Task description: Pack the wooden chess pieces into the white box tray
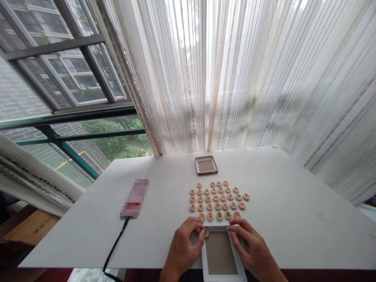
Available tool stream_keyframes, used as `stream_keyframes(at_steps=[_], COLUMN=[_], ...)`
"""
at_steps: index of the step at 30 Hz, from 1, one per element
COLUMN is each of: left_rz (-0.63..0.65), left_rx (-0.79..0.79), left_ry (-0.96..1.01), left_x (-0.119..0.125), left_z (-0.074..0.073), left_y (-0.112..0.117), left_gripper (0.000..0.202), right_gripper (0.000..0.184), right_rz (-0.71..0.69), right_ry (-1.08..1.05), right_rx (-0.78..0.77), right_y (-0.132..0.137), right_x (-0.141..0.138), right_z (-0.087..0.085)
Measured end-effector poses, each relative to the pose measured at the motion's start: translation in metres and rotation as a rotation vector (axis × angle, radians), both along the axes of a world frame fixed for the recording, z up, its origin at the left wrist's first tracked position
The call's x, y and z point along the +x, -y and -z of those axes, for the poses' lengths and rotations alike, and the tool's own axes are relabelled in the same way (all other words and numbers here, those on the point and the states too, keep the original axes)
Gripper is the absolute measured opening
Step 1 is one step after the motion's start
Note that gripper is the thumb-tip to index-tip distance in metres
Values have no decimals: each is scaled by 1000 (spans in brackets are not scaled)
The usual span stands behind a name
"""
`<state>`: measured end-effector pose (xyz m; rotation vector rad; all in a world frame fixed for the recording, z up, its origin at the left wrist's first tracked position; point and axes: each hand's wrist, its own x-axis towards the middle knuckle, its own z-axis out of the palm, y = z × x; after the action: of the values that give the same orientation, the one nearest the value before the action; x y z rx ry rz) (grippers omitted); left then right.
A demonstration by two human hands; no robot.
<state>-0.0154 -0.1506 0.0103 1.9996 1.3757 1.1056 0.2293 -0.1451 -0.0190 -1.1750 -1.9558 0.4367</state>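
Thumb and forefinger of left hand point(185, 240) nearly together, against lone round piece point(206, 233) at 11 o'clock corner of open white box point(221, 254); cannot tell if pinched. Fingertips of right hand point(253, 243) close together at box's 1 o'clock corner, firmness of grip unclear. Just past box, at 12: rows of red- and black-marked pieces point(222, 197). Farther, near 12: shallow second box point(206, 166). At 10, on white table point(293, 219): pixelated pink object point(136, 197), black cord point(116, 239) alongside.
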Motion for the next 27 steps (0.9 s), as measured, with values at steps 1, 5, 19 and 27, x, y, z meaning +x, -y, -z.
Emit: stream_keyframes(at_steps=[1,5,19,27], left_rz=[-2,5,37,40], left_rx=[0,0,-12,-15], left_ry=[2,6,-19,-49], left_x=[0,0,-2,-3], left_z=[0,0,3,3], left_y=[0,1,2,3], left_gripper=[11,13,8,10], right_gripper=[18,19,15,16], right_rz=[-1,3,-7,-14], right_ry=[-1,-14,-25,-11], right_rx=[0,19,19,27], right_y=[0,1,1,1], right_x=[0,-1,0,1], right_z=[-1,-6,-5,-3])
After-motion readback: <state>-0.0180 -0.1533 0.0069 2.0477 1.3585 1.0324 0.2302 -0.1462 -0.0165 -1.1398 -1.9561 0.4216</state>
